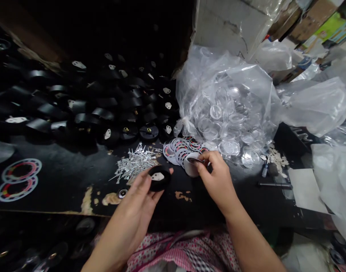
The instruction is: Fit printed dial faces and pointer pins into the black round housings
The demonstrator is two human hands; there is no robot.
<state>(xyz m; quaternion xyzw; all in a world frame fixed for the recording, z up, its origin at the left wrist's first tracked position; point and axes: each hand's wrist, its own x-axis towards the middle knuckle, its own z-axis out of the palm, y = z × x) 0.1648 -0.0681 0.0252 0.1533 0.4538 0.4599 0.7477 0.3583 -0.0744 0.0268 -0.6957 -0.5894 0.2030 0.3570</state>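
In my left hand [144,189] I hold a black round gauge housing [161,184] tilted, with a small white plate [157,176] showing inside it. My right hand [216,175] is closed at the pile of printed dial discs [180,149]. Its thumb and fingers pinch a thin dark-looking disc [194,160], which overlaps a plain white round disc [191,169]; whether the two are joined I cannot tell. Between the hands and the housings lies a heap of small white pointers [135,162]. A small round metal part [122,193] rests beside my left wrist.
Rows of black housings [104,113] fill the back left. Clear round covers [229,121] sit in a plastic bag [246,75] at the back right. Two dial discs [18,181] lie far left. A screwdriver [265,169], a dark rod [275,185] and white paper [307,189] lie right.
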